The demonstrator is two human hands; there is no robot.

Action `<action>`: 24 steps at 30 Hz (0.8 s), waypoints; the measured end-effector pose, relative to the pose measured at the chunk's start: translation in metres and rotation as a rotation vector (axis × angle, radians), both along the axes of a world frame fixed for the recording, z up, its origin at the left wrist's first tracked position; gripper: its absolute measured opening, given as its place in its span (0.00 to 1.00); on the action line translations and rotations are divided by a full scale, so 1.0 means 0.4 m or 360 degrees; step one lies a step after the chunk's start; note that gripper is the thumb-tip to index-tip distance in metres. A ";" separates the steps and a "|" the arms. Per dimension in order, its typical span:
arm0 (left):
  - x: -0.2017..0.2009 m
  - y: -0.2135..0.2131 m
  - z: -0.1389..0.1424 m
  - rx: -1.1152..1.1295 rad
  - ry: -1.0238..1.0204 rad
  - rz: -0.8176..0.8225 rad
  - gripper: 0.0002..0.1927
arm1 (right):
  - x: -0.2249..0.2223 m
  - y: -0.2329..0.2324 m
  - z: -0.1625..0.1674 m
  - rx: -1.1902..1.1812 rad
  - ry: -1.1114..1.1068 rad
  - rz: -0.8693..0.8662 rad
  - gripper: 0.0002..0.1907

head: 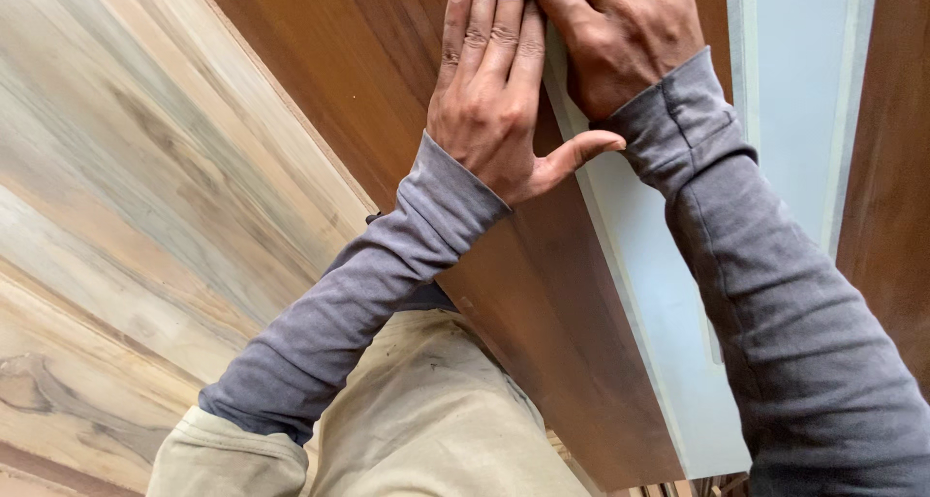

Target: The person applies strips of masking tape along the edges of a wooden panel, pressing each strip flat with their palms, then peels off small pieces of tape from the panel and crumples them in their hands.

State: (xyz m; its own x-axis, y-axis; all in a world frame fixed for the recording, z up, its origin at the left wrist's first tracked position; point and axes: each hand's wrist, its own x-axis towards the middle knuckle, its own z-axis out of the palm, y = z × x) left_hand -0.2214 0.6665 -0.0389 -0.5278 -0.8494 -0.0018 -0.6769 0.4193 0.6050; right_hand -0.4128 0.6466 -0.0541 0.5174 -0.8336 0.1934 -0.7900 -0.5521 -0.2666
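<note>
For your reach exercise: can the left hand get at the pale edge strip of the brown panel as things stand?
Probably yes. The left hand lies flat on the brown panel, its thumb already at the pale edge strip, nothing between; the right hand sits beside it.

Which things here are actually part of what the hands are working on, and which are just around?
In hand:
- left hand, flat on the brown wood panel
- right hand, pressing at the panel's edge
- pale strip along that edge

Just around:
- light wood-grain surface on the left
- second brown panel at the right edge
</note>
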 end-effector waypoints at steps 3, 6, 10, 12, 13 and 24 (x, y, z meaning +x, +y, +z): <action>-0.010 0.001 0.014 -0.0001 0.0043 -0.0001 0.60 | -0.025 0.010 0.006 0.0029 0.0043 0.0037 0.25; -0.019 0.009 0.025 -0.0020 0.0056 0.0005 0.60 | -0.028 0.019 0.000 0.0100 0.0012 0.0062 0.23; -0.012 0.046 0.011 -0.0007 0.0055 0.0006 0.58 | -0.018 0.044 -0.013 0.0207 0.0012 0.0085 0.23; -0.001 0.074 -0.001 0.0027 0.0079 0.0038 0.56 | -0.007 0.063 -0.017 0.0050 0.0271 0.0076 0.23; 0.006 0.087 -0.005 0.0040 0.0106 0.0060 0.55 | -0.003 0.073 -0.017 -0.0136 0.0528 0.0056 0.22; 0.015 0.004 0.007 0.0195 -0.0465 0.0023 0.61 | -0.035 0.090 -0.005 0.0331 -0.0022 0.0067 0.26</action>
State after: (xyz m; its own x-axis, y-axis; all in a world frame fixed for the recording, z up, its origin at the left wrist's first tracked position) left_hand -0.2156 0.6682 -0.0362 -0.4775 -0.8409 -0.2547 -0.8350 0.3441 0.4294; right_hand -0.4267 0.6827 -0.0560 0.5512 -0.8340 0.0268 -0.7627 -0.5166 -0.3892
